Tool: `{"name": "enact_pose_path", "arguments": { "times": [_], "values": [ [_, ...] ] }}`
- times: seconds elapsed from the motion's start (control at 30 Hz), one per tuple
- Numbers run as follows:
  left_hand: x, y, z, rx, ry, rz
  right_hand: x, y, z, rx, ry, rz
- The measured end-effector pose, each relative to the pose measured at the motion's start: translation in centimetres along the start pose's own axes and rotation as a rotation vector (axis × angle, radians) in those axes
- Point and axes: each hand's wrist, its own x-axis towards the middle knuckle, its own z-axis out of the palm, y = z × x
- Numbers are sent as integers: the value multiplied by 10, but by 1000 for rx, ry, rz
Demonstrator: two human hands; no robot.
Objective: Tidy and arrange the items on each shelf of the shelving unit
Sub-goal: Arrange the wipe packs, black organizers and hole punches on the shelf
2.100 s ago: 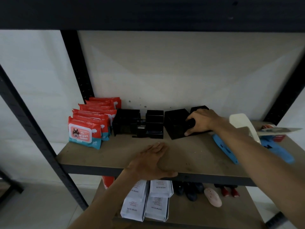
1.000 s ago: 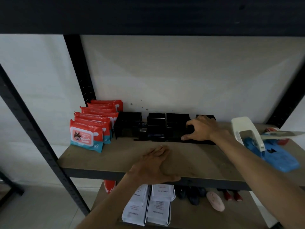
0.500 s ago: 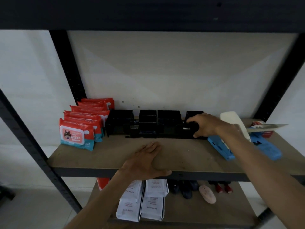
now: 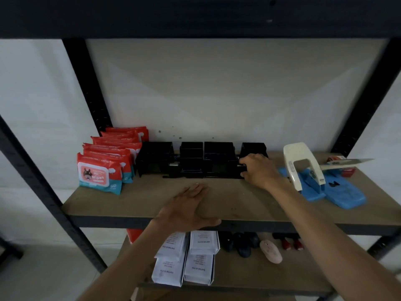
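On the wooden shelf board point(image 4: 141, 205) seen from the head camera, a row of black organiser boxes point(image 4: 195, 161) stands against the back wall, roughly in the middle. The right hand point(image 4: 258, 170) curls its fingers round the right end of that row, grasping it. The left hand point(image 4: 188, 207) lies flat, palm down, near the board's front edge, fingers straight and holding nothing.

Red wet wipe packs point(image 4: 97, 172) stand in overlapping rows just left of the boxes. To the right of the hand sits a cream hole punch point(image 4: 297, 161) on top of blue flat items point(image 4: 345, 192), with a small red box point(image 4: 347, 168) behind them. On the lower shelf lie white paper packets point(image 4: 186, 257), dark rounded objects point(image 4: 238, 244) too dim to identify, and a pink oval object point(image 4: 271, 254).
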Motion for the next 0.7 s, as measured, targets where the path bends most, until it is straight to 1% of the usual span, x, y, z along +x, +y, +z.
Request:
{"name": "enact_pose_path", "arguments": {
  "times": [0.17,0.23,0.4,0.53,0.6,0.63,0.67,0.7],
  "values": [
    [1,-2,2,12,-9,-32,-9,4,4,70,-12,-29],
    [2,-2,2,3,-19,-48,-15,5,4,113,20,-46],
    [3,0,0,5,-34,-25,-39,10,-6,244,243,-72],
    [3,13,-2,-28,-16,-21,-56,32,-24,276,411,-40],
    [6,24,1,-59,-13,15,-63,46,-36,285,467,-18],
    [8,31,3,-73,-18,35,-65,53,-43,267,447,1],
    [11,39,6,-88,-28,54,-67,59,-50,231,371,33],
    [14,47,8,-102,-37,69,-68,66,-58,177,246,72]
  ]
}}
